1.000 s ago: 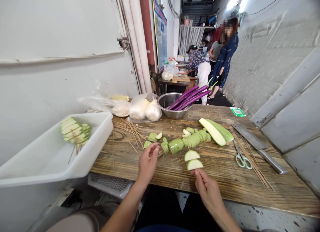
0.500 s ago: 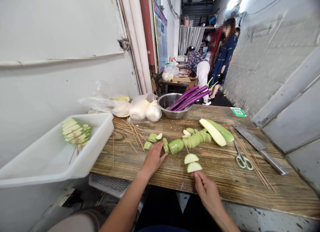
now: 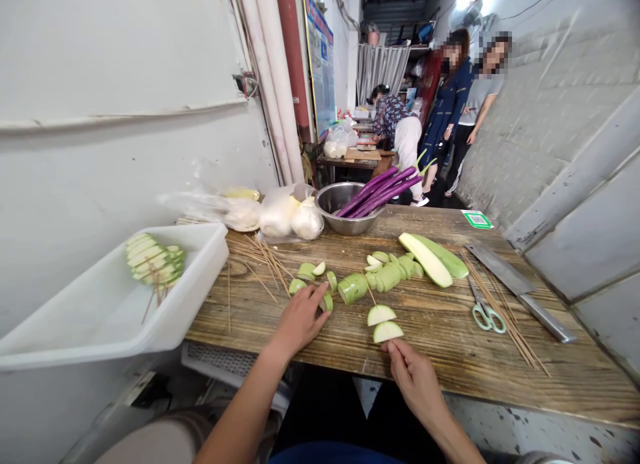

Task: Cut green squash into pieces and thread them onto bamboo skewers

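Note:
My right hand (image 3: 413, 374) pinches the lower end of a bamboo skewer (image 3: 371, 292), whose tip points up and away. Two pale half-moon zucchini slices (image 3: 385, 324) are threaded on that skewer, close to my fingertips. My left hand (image 3: 301, 317) lies over the table with its fingers apart, and its thumb and fingertips touch a loose green slice (image 3: 327, 302). Other cut slices (image 3: 306, 271) lie just beyond those fingers. To their right runs a row of sliced zucchini (image 3: 353, 288), and behind it rest zucchini halves (image 3: 426, 259).
A white tub (image 3: 200, 251) at left holds skewered slices. A steel bowl (image 3: 350, 225) of purple eggplants stands at the back beside bagged white vegetables (image 3: 290, 217). Scissors (image 3: 487, 316), loose skewers (image 3: 515, 334) and a cleaver (image 3: 505, 271) lie at right. Several people stand beyond the table.
My left hand has drawn a slice slightly toward me, away from the others beside it. The right hand keeps the skewer almost still. A person in grey has come into fuller view behind.

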A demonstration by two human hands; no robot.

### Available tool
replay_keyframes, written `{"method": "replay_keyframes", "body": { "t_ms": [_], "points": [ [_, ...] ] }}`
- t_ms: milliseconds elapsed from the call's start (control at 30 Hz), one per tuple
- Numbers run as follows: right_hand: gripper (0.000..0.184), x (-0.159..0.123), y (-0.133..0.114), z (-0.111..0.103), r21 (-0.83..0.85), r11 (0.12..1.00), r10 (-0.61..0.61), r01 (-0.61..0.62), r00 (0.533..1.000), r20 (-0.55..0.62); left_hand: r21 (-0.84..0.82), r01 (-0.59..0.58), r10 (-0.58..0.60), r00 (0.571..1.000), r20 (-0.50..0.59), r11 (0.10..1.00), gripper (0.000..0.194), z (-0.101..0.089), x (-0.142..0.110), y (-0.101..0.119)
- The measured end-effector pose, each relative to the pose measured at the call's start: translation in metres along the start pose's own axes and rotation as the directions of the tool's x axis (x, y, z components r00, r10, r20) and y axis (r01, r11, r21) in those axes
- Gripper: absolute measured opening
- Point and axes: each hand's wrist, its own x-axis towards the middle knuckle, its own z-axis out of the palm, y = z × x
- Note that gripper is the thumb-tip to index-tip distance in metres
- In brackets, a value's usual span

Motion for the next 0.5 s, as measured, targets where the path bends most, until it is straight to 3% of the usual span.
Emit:
{"method": "replay_keyframes", "body": {
  "t_ms": [167, 367, 500],
  "points": [
    [0.048, -0.0007, -0.0039, 0.0022, 0.011, 1.0, -0.017, 0.017, 1.0, 0.013, -0.144, 0.078, -0.102, 0.982, -0.162, 0.986, 0.037, 0.001, -0.0025, 0.0006],
    [0.049, -0.0002, 0.0023, 0.006, 0.027, 1.0, -0.012, 0.011, 1.0, 0.008, -0.082, 0.015, -0.026, 0.99, -0.137, 0.997, 0.033, 0.0049, 0.0013, 0.0015],
    [0.048, -0.0007, 0.0059, 0.0069, 0.028, 1.0, -0.007, 0.007, 1.0, 0.001, -0.034, 0.036, -0.041, 0.984, -0.171, 0.999, 0.023, 0.0087, 0.0014, -0.0039]
  ]
}}
